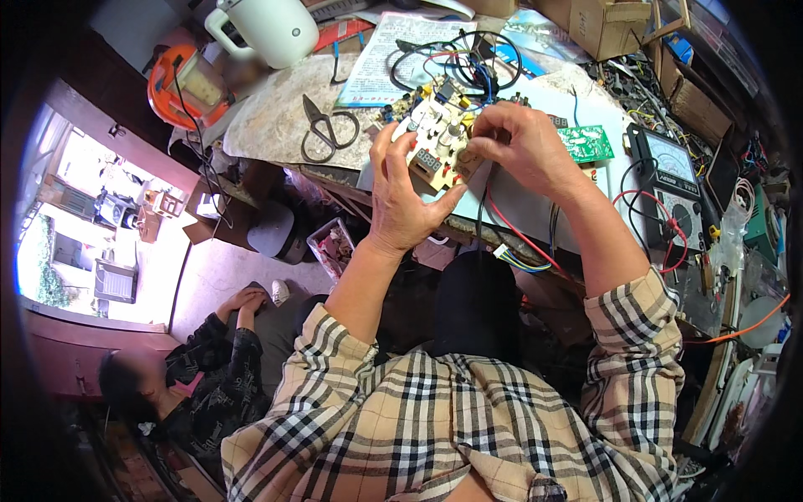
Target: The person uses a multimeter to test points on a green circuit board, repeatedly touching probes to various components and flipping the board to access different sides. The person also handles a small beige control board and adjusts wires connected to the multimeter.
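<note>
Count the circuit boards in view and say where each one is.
2. A pale circuit board is held in both hands, left hand and right hand. A green circuit board lies on the workbench right of the right hand. Clutter may hide more.

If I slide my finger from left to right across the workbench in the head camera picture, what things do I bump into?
Orange-lidded jar → white kettle → black scissors → left hand → cream circuit board → right hand → green circuit board → black meter with a dial.
</note>
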Tool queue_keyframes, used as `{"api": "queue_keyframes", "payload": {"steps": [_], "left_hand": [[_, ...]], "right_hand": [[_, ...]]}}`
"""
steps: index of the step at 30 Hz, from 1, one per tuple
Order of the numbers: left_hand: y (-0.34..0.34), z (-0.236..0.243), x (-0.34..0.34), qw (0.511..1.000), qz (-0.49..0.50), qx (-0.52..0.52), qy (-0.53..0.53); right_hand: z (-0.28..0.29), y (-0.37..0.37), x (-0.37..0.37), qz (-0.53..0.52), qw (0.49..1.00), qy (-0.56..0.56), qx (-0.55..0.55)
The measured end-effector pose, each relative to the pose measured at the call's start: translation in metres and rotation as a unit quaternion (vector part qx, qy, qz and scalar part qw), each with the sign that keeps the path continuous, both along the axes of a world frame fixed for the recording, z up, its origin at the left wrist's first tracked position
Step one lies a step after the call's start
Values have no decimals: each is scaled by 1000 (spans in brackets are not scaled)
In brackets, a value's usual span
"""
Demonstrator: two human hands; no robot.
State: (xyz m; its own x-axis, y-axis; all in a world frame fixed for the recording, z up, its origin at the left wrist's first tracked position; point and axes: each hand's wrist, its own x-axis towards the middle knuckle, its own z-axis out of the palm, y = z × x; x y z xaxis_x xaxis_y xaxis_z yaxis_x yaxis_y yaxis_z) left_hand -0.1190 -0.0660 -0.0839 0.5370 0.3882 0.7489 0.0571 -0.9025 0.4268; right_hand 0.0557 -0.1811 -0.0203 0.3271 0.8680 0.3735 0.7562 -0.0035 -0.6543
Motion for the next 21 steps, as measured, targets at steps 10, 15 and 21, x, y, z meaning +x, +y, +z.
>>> {"api": "queue_keyframes", "payload": {"steps": [10, 15, 21], "left_hand": [[-2, 2, 0, 1000, -5, -14, 2], [-3, 2, 0, 1000, 2, -15, 4], [-2, 2, -1, 1000, 5, -15, 4]], "right_hand": [[6, -11, -25, 80, 981, -129, 120], [7, -13, -27, 99, 974, -193, 64], [9, -15, -32, 101, 958, -264, 42]]}}
